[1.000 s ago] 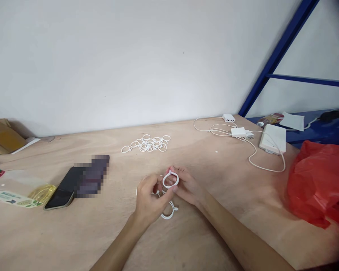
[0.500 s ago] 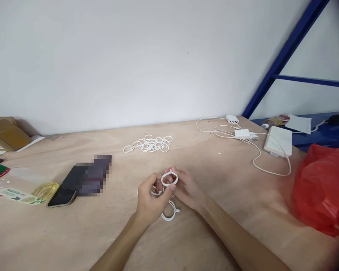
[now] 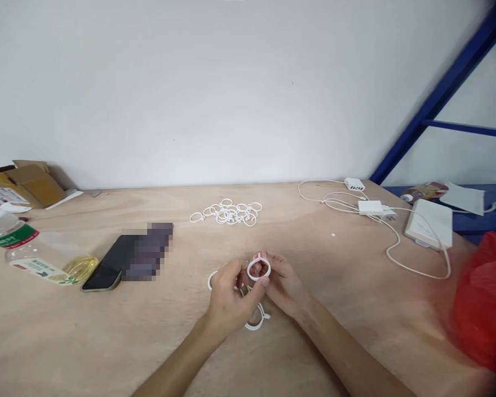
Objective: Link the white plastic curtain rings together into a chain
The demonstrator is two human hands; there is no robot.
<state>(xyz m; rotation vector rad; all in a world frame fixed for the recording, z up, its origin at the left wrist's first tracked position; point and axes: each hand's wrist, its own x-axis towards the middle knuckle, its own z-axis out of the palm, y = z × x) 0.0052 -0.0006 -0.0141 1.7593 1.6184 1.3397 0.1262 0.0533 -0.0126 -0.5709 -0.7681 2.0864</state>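
So the grip first: both hands are on one white ring (image 3: 257, 278), pinched between the fingertips and held up above the bench (image 3: 149, 342). The left hand (image 3: 233, 292) has its thumb up against the lower right of the ring, with its fingers curled in behind. The right hand (image 3: 287, 286) has its fingertips around the top, by the little tab. Exactly where each finger lands at the back, I can't tell.

Right under the hands there are more loose rings (image 3: 254, 328), partly hidden, with one poking out past the left hand. Farther back, toward the wall (image 3: 190, 94), there's a loose pile of rings (image 3: 231, 214), all white too.

Off to the left: a phone (image 3: 103, 270) lying flat, a pixelated dark patch (image 3: 149, 253) beside it, a clear bottle (image 3: 45, 256) on its side and a cardboard box (image 3: 37, 184) behind that. Over on the right you've got a multi-port charger (image 3: 354, 184), a white adapter (image 3: 370, 207), looping white cables (image 3: 397, 242), a flat white case (image 3: 429, 223) and a red plastic bag (image 3: 485, 298) nearest the camera.
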